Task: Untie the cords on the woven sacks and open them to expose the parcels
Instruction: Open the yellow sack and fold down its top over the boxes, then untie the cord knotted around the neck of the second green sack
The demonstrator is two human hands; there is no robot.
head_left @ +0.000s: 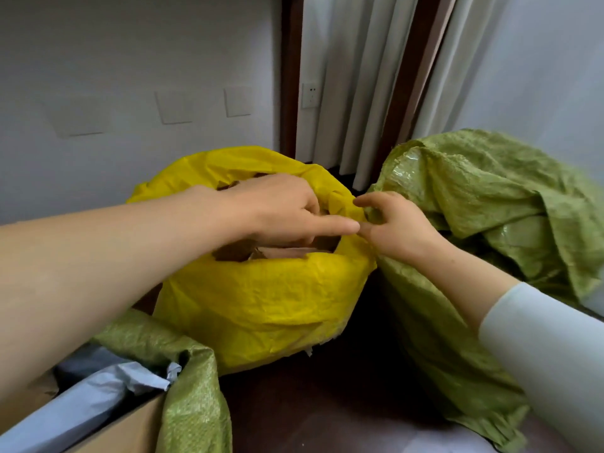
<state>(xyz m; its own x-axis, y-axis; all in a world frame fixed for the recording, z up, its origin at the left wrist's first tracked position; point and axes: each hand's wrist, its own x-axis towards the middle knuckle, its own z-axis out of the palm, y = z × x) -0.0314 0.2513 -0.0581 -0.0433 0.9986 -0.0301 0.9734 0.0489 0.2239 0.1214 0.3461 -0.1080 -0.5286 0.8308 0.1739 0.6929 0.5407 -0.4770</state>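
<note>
Curling down over the right-hand rim of the bright yellow woven plastic sack (261,299), the fingers of the left hand (277,207) reach into its mouth, with the index finger held straight and pointing right. Whether the curled fingers grip anything is hidden by the hand itself. The index tip touches the right hand (398,227), whose fingers bend round a fold exactly where the yellow rim meets the crumpled green woven sack (474,178) beside it. I cannot tell which of the two fabrics it holds.

Both hands therefore meet at one spot on the right edge of the mouth. The opening runs leftward from there, under the left forearm. It already gapes, and brown cardboard parcels (287,251) show inside. No cord is visible on this sack.

Widening the mouth probably means drawing the rim outward and down from this spot. The left hand lies over the opening and is the nearer one to its far side.

A second green woven sack (192,387), at lower left, lies open around grey plastic mailers (108,387).
</note>
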